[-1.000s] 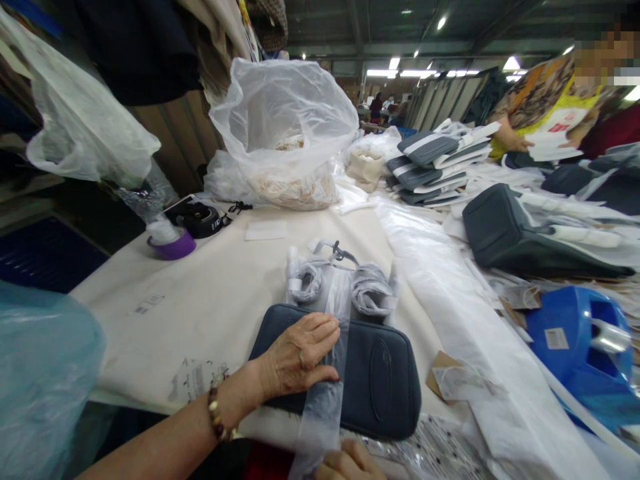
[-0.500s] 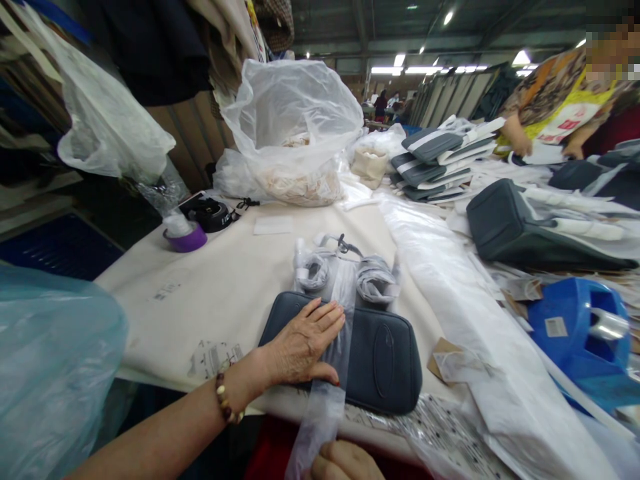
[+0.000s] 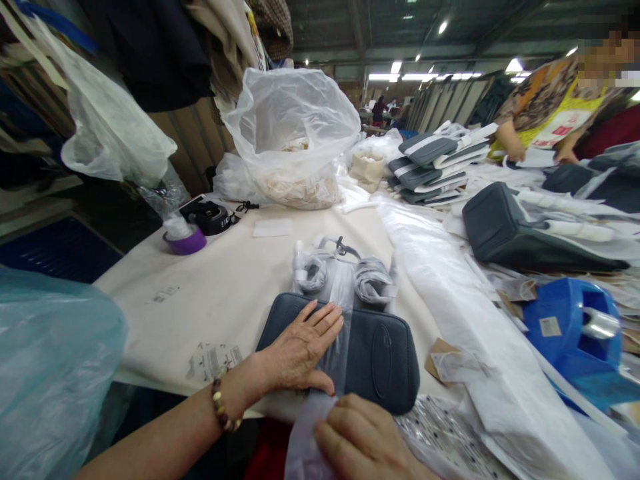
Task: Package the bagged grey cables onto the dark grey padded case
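Observation:
A dark blue-grey bag (image 3: 385, 360) lies flat near the table's front edge, with a stitched oval on its right side. A translucent plastic strip (image 3: 339, 360) runs across its middle and down over the near edge. My left hand (image 3: 300, 350) rests flat on the bag beside the strip, fingers stretched out, fingertips at the strip. Close in front, my right hand (image 3: 367, 437) is closed around the strip's near end; its fingertips are partly hidden. Beyond the bag sit two plastic-wrapped coils, one on the right (image 3: 373, 281) and one on the left (image 3: 311, 275), with a dark buckle (image 3: 344, 245) behind.
A purple tape roll (image 3: 186, 241) stands at the left, below a large open plastic bag (image 3: 295, 113). White plastic sheeting (image 3: 450, 287) runs down the right, beside a blue tape dispenser (image 3: 555, 320). More bags (image 3: 425, 150) are stacked behind. A co-worker (image 3: 535, 100) handles material at far right.
My right hand has moved up and right, closer to the bag's front edge, with the strip's end in it. The left hand stays pressed on the bag.

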A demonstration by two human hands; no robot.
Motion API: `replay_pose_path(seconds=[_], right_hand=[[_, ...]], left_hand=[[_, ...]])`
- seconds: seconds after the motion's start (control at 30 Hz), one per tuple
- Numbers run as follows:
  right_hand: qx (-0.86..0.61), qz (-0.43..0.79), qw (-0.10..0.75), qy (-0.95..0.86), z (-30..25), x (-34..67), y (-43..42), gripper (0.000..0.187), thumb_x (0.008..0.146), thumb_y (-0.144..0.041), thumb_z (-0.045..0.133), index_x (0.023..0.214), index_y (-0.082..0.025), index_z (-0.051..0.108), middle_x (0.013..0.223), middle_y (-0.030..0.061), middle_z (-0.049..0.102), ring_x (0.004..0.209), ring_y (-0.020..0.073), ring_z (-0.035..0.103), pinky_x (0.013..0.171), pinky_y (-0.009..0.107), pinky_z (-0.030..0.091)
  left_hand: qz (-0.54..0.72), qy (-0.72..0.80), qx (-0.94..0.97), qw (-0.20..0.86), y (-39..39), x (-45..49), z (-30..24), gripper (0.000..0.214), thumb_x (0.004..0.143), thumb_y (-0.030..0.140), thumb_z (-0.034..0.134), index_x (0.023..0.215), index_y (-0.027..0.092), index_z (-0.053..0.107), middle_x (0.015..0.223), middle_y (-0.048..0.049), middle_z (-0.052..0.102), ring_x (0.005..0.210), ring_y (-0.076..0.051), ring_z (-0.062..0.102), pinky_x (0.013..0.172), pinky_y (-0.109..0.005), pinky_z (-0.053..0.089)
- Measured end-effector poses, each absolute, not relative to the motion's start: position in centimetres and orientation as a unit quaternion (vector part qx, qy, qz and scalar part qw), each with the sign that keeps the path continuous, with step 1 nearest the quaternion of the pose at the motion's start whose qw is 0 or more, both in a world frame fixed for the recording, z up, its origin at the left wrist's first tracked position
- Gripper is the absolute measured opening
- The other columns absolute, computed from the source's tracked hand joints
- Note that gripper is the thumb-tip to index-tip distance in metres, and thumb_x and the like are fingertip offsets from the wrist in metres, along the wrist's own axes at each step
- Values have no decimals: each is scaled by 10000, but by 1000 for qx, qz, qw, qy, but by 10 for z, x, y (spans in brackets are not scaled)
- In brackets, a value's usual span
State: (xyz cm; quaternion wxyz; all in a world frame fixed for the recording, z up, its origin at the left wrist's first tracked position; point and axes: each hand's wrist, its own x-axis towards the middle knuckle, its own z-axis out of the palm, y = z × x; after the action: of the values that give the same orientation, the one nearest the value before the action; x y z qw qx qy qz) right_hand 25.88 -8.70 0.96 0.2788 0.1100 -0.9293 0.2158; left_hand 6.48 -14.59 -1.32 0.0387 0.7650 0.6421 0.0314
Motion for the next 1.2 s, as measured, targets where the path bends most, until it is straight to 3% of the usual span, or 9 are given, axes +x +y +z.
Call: replay_pose_path(seconds=[0.2, 0.37, 0.53, 0.73, 0.97, 1.07, 1.2], right_hand=[[8, 281, 353, -892, 7, 225, -34, 289, 911, -85, 350, 818, -165, 611, 698, 41, 594, 625, 149, 547, 557, 229, 434], [-58, 294, 326, -897, -14, 203, -11, 282, 957, -197, 454, 713, -176, 595, 654, 5, 566, 582, 118, 539, 549, 196, 415], [-97, 292, 318, -897, -26, 198, -7, 367, 989, -260, 410, 659, -182, 551, 629, -2, 534, 563, 111, 518, 530, 191, 402], [-109, 333, 315, -882, -29, 202, -7, 311, 983, -257, 439, 713, -184, 574, 674, -1, 574, 617, 111, 550, 591, 183, 430], [-130, 360, 332, -862, -31, 200, -7, 289, 959, -233, 495, 680, -184, 556, 640, -19, 542, 584, 98, 523, 560, 170, 392], [-135, 359, 332, -862, -31, 199, -7, 288, 955, -221, 494, 674, -183, 545, 632, -20, 532, 581, 99, 517, 562, 174, 384], [-140, 349, 335, -864, -30, 198, -8, 286, 951, -203, 493, 670, -181, 543, 627, -22, 523, 569, 94, 510, 550, 170, 374]], left_hand=[[45, 633, 773, 12, -148, 62, -23, 711, 845, 475, 498, 1405, 90, 291, 1493, -179, 293, 1398, -291, 209, 1146, -459, 55], [78, 632, 771, -8, -149, 63, -26, 751, 832, 524, 508, 1387, 62, 305, 1446, -185, 375, 1392, -297, 222, 1151, -446, 88], [81, 630, 773, -6, -150, 63, -26, 812, 759, 494, 638, 1351, 26, 338, 1444, -207, 370, 1395, -296, 215, 1155, -447, 129], [55, 619, 783, -15, -150, 64, -24, 791, 845, 553, 506, 1384, 14, 295, 1444, -211, 366, 1392, -310, 218, 1149, -442, 170], [30, 585, 809, 38, -161, 65, -18, 662, 841, 150, 467, 1444, 90, 200, 1477, -124, 351, 1397, -244, 224, 1151, -416, 224], [30, 572, 817, 67, -168, 64, -10, 675, 783, 96, 450, 1428, 97, 250, 1477, -112, 353, 1380, -219, 276, 1138, -397, 269], [27, 559, 825, 77, -174, 66, -2, 658, 710, 61, 442, 1363, 55, 366, 1393, -120, 475, 1319, -231, 392, 1096, -380, 349]])
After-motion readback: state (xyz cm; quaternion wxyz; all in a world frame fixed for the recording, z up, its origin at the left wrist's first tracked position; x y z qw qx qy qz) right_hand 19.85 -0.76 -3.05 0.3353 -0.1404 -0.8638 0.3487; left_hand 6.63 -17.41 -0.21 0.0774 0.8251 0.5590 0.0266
